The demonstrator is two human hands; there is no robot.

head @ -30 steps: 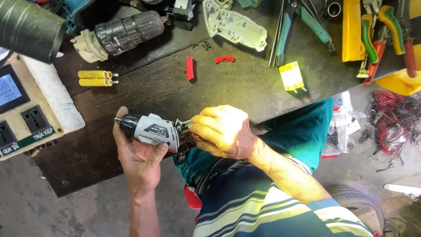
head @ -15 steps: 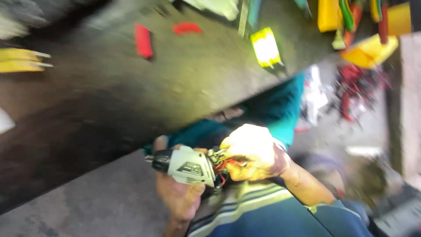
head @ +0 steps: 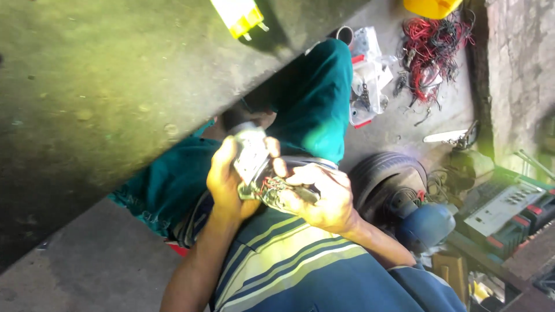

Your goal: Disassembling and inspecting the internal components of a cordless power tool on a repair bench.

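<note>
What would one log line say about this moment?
left hand: grips small grey tool | right hand: at its exposed wires | place: over lap, beside dark workbench

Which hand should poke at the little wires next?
Probably the right hand. Its fingertips already sit on the red wires at the open end of the tool. The left hand is wrapped around the tool's body, holding it steady over the lap, so it looks busy.

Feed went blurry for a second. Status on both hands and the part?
Left hand gripping grey tool housing, held over lap. Right hand at its wired end, fingers pinching there. Nothing blocking; workbench edge just above.
</note>
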